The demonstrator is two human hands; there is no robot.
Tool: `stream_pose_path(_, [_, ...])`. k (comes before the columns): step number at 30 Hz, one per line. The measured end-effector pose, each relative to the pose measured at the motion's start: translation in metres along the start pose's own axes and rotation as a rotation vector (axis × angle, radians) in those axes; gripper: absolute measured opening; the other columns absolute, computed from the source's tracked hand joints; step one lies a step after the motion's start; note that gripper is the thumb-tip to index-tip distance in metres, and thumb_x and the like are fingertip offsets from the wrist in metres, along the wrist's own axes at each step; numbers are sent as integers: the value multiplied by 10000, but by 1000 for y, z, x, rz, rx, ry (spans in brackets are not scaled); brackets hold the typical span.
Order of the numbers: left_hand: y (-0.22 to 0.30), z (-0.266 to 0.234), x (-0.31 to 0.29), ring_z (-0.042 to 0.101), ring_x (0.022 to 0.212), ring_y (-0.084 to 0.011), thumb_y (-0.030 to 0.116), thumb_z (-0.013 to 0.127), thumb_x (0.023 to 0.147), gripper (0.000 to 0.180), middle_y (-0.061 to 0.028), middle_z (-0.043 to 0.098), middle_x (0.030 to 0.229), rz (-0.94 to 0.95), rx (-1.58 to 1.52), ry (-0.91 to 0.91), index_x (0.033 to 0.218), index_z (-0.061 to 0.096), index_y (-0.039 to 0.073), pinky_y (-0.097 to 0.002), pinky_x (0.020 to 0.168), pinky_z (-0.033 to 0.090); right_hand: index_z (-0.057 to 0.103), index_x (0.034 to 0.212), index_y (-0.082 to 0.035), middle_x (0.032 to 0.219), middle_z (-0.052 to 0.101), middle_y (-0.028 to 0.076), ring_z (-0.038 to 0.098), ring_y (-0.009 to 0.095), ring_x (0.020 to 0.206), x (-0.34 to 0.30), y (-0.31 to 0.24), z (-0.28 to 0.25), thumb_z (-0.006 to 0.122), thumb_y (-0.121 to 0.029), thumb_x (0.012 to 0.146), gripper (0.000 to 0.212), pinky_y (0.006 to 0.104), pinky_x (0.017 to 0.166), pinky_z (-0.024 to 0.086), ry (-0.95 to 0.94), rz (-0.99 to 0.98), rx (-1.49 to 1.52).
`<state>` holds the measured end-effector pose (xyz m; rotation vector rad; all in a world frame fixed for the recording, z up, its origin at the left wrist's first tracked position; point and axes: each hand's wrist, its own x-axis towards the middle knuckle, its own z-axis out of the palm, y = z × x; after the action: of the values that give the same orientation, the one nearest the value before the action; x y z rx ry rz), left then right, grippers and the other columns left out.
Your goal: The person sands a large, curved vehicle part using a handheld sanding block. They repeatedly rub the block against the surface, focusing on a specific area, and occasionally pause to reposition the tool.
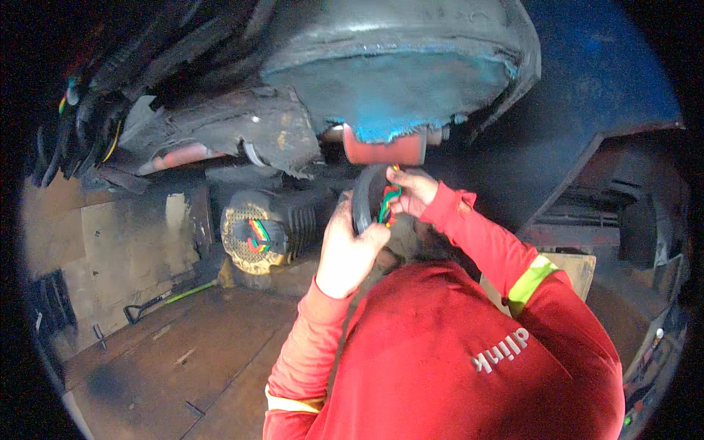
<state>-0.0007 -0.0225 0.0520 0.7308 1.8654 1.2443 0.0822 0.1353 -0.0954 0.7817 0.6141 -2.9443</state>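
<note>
My left hand (345, 253) is closed round the left and lower side of a thick black ring-shaped thing (361, 207), with the thumb toward its front. Whether that is a coil or a solid ring I cannot tell. At its right side, my right hand (413, 192) has the fingers pinched on a narrow strip of green, red and yellow (391, 196). Part of the strip runs down along the ring and is hidden behind the fingers. Just above both hands sits a red cylindrical part (383, 149).
Overhead hangs a large grey housing (411, 26) with a blue worn underside (389, 88). To the left stands a dirty round motor-like unit (257, 260) with a perforated yellowish cover and coloured strips. Black cables (132, 66) hang upper left. A green-shafted handled tool (187, 295) lies on the brown floor (213, 345).
</note>
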Motion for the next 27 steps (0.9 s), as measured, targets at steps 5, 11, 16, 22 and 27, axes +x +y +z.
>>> stream_pose_path(5, [-2, -2, -6, 596, 925, -189, 63, 600, 773, 438, -108, 638, 1034, -22, -47, 29, 1205, 568, -2, -333, 862, 486, 595, 1185, -71, 1067, 654, 84, 692, 264, 874, -12, 4, 4, 692, -317, 930, 367, 427, 752, 597, -86, -45, -24])
stream_pose_path(11, [1, -5, -23, 574, 903, -161, 48, 599, 769, 446, -91, 626, 1017, 9, -102, 33, 1211, 565, 1, -310, 836, 482, 569, 1083, -89, 921, 649, 40, 661, 180, 794, -27, -1, 27, 660, -283, 955, 250, 370, 678, 595, -88, -123, -81])
stream_pose_path(16, [-10, -10, -43, 575, 870, -174, 51, 611, 759, 463, -87, 612, 1013, 77, -105, 45, 1216, 563, -6, -303, 804, 486, 373, 1410, -43, 1013, 635, 98, 678, 258, 850, -36, 8, 35, 746, -149, 887, 651, 460, 755, 603, 12, -170, -12])
stream_pose_path(22, [-92, -15, -92, 581, 1071, -245, 22, 675, 731, 684, -124, 620, 1139, 96, -27, -44, 1375, 447, -12, -372, 993, 431, -220, 1528, -266, 1202, 532, 121, 636, 231, 1016, -43, 28, 31, 775, 36, 785, 1278, 440, 839, 583, 95, -263, -343])
stream_pose_path(27, [-122, -13, -89, 532, 1183, -220, 68, 738, 827, 813, -136, 517, 1352, -37, -298, -111, 1510, 302, 8, -362, 1021, 424, -326, 1481, -340, 1526, 264, 217, 556, 291, 1227, -48, 52, 30, 803, 103, 663, 1462, 427, 1018, 496, -43, -267, -510])
